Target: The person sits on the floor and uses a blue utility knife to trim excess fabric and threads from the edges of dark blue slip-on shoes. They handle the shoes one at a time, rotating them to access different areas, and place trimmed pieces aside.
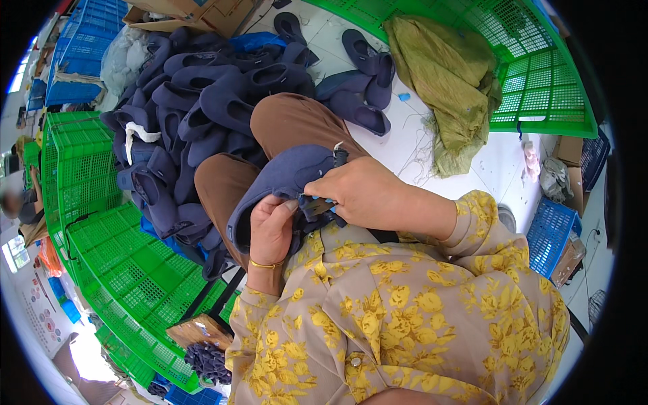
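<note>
A navy fabric shoe point(287, 169) rests on my lap, its opening edge turned toward my fingers. My left hand point(271, 226), with a yellow bangle at the wrist, pinches the shoe's edge between thumb and fingers. Closed around a small pair of thread snips point(317, 206) is my right hand point(364, 192). The snips' metal part shows just below its fingers, against the shoe's edge. What lies right between the two hands' fingertips is too small to make out.
Many similar navy shoes point(202, 94) are heaped beyond my knees, and a few more point(354, 94) lie on the white floor. Green plastic crates point(131, 253) stand at the left and far right. An olive sack point(442, 74) lies near the right crate; a blue crate point(553, 236) sits lower right.
</note>
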